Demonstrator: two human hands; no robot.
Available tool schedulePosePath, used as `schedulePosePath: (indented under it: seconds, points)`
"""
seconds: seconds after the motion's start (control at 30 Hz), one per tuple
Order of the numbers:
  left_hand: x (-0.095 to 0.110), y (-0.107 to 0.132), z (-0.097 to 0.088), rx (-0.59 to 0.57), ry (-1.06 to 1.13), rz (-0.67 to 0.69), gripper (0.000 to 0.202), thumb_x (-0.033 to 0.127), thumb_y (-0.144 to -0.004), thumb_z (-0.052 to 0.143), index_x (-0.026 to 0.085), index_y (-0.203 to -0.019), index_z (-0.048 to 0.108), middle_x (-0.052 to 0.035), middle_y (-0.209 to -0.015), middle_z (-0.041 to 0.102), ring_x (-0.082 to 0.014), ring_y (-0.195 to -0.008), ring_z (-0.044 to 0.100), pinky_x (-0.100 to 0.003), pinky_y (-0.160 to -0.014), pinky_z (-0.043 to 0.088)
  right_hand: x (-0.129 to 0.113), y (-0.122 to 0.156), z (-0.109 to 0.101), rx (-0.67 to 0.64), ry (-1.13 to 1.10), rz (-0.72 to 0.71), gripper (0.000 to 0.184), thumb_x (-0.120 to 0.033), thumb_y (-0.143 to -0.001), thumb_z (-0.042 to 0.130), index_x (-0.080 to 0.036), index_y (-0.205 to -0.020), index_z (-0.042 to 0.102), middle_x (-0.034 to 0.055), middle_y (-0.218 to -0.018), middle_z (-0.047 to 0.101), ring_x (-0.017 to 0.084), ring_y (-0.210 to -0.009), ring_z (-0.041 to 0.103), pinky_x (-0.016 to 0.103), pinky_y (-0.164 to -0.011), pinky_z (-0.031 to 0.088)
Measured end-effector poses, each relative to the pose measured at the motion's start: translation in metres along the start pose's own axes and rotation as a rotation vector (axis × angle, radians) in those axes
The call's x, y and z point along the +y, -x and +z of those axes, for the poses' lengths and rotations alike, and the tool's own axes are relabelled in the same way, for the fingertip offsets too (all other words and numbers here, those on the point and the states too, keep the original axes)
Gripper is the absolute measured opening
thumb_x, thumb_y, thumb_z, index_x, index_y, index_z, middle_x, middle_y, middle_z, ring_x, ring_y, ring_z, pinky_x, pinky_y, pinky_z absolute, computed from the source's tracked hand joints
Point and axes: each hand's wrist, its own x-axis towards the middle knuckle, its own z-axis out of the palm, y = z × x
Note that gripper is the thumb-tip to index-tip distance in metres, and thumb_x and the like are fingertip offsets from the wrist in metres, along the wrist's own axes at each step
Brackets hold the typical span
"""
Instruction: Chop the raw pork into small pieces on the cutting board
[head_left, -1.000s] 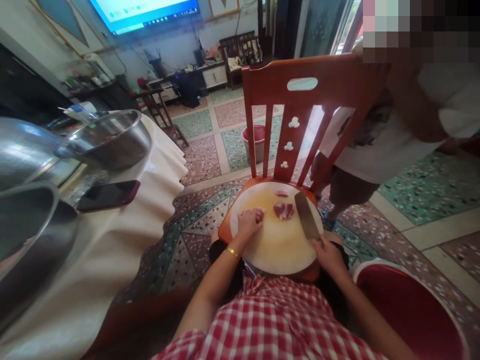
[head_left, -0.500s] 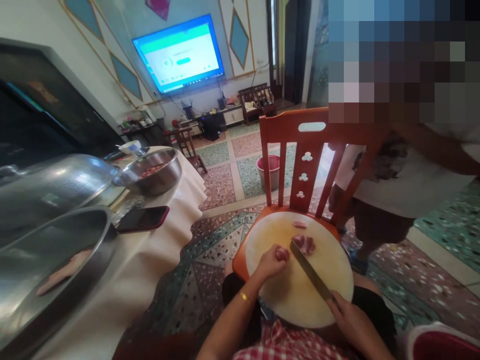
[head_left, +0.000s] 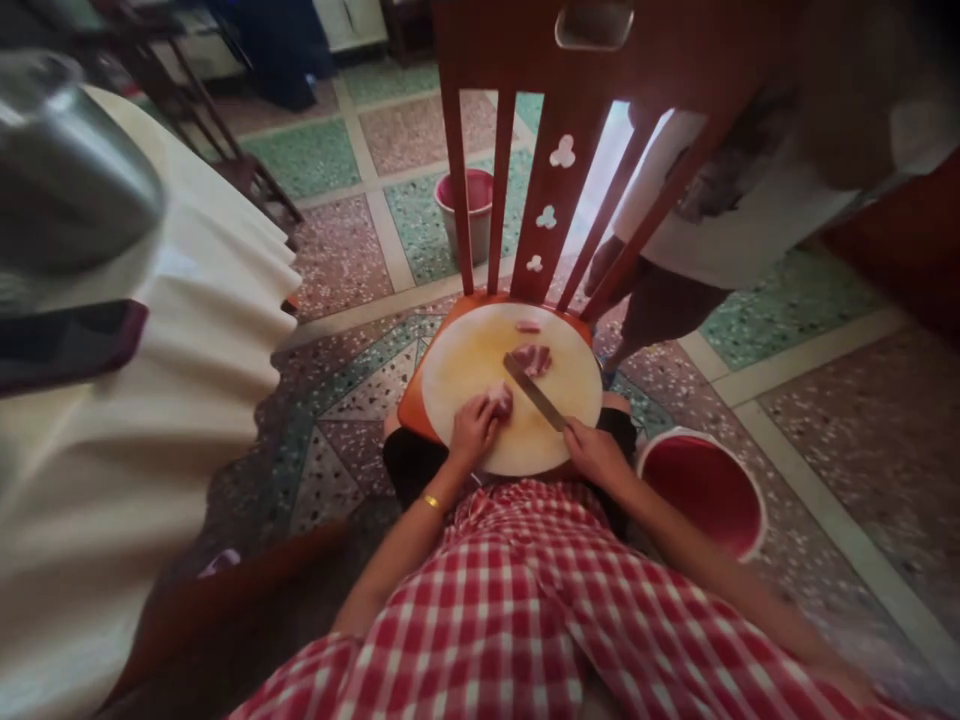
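A round pale cutting board (head_left: 461, 345) rests on the seat of a wooden chair in front of me. My left hand (head_left: 475, 428), at the board's near left, has its fingers closed on a piece of raw meat (head_left: 500, 399). My right hand (head_left: 596, 452) grips the handle of a knife (head_left: 537, 394) at the near right edge. The blade points up and left across the board, its tip close to a small pile of cut meat (head_left: 534, 360). Farther back lies a single small strip of meat (head_left: 528, 326).
The chair back (head_left: 517, 60) rises behind the board. A red-lined bucket (head_left: 705, 490) stands at my right, another bin (head_left: 469, 205) beyond the chair. On the left, a cloth-covered table (head_left: 202, 330) bears a phone (head_left: 67, 345) and a metal bowl (head_left: 82, 170). A person (head_left: 675, 250) stands behind the chair.
My view has tilted down, so the board sits higher in the picture and the television is out of sight. The left hand still holds meat, the right hand the knife.
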Motion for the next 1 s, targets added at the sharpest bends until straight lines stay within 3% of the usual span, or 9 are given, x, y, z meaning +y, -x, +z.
schedulePosePath:
  seconds: [0.1, 0.2, 0.43, 0.6, 0.77, 0.87, 1.0]
  points:
    - [0.0, 0.001, 0.003, 0.062, 0.004, 0.01, 0.034, 0.027, -0.088, 0.042, 0.018, -0.119, 0.053, -0.0122, -0.121, 0.052, -0.0228, -0.117, 0.044, -0.04, -0.098, 0.038, -0.008, 0.008, -0.005, 0.031, -0.003, -0.108, 0.039, -0.028, -0.094, 0.027, -0.017, -0.123, 0.05, 0.0078, -0.1, 0.067, 0.018, -0.09, 0.062, 0.024, -0.077, 0.04]
    - [0.004, -0.003, 0.002, 0.047, 0.016, 0.048, 0.034, 0.028, -0.088, 0.042, 0.018, -0.118, 0.053, -0.0121, -0.12, 0.053, -0.0229, -0.117, 0.045, -0.041, -0.098, 0.038, -0.016, 0.01, -0.007, 0.006, 0.045, -0.183, 0.038, -0.026, -0.094, 0.027, -0.015, -0.124, 0.048, 0.0092, -0.105, 0.065, 0.017, -0.094, 0.06, 0.025, -0.08, 0.04]
    - [0.005, -0.014, 0.007, -0.015, 0.0, 0.038, 0.034, 0.028, -0.088, 0.043, 0.016, -0.118, 0.053, -0.0126, -0.121, 0.054, -0.0246, -0.117, 0.046, -0.042, -0.098, 0.038, -0.021, 0.001, -0.012, -0.176, 0.249, -0.181, 0.031, -0.023, -0.094, 0.027, -0.016, -0.112, 0.05, 0.009, -0.092, 0.065, 0.018, -0.083, 0.062, 0.026, -0.071, 0.042]
    - [0.001, -0.015, 0.012, 0.001, -0.017, 0.048, 0.035, 0.023, -0.084, 0.045, 0.014, -0.117, 0.052, -0.0133, -0.121, 0.053, -0.0256, -0.116, 0.045, -0.041, -0.096, 0.038, -0.044, -0.031, -0.01, -0.184, 0.321, -0.214, 0.032, -0.016, -0.091, 0.027, -0.013, -0.116, 0.047, 0.012, -0.094, 0.065, 0.023, -0.085, 0.062, 0.03, -0.072, 0.044]
    - [0.001, -0.017, 0.011, 0.007, -0.026, 0.038, 0.031, 0.024, -0.084, 0.045, 0.014, -0.111, 0.055, -0.0136, -0.113, 0.057, -0.0252, -0.109, 0.049, -0.04, -0.094, 0.04, -0.081, -0.075, -0.006, -0.143, 0.25, -0.265, 0.046, -0.019, -0.093, 0.025, -0.01, -0.137, 0.024, 0.0145, -0.102, 0.065, 0.024, -0.092, 0.061, 0.033, -0.077, 0.045]
    - [0.005, -0.017, 0.01, -0.003, -0.068, 0.012, 0.03, 0.025, -0.084, 0.046, 0.015, -0.111, 0.055, -0.0131, -0.114, 0.056, -0.026, -0.107, 0.049, -0.041, -0.093, 0.041, -0.071, -0.064, -0.006, -0.143, 0.261, -0.261, 0.046, -0.018, -0.092, 0.026, -0.01, -0.138, 0.023, 0.0147, -0.104, 0.064, 0.023, -0.093, 0.061, 0.032, -0.078, 0.045]
    - [0.009, -0.015, 0.011, -0.012, -0.086, -0.006, 0.034, 0.024, -0.083, 0.048, 0.018, -0.115, 0.054, -0.0123, -0.122, 0.053, -0.0275, -0.111, 0.046, -0.041, -0.093, 0.04, -0.023, -0.017, -0.007, -0.241, 0.36, -0.179, 0.033, -0.017, -0.091, 0.03, -0.012, -0.12, 0.044, 0.0133, -0.097, 0.065, 0.022, -0.087, 0.062, 0.029, -0.073, 0.046]
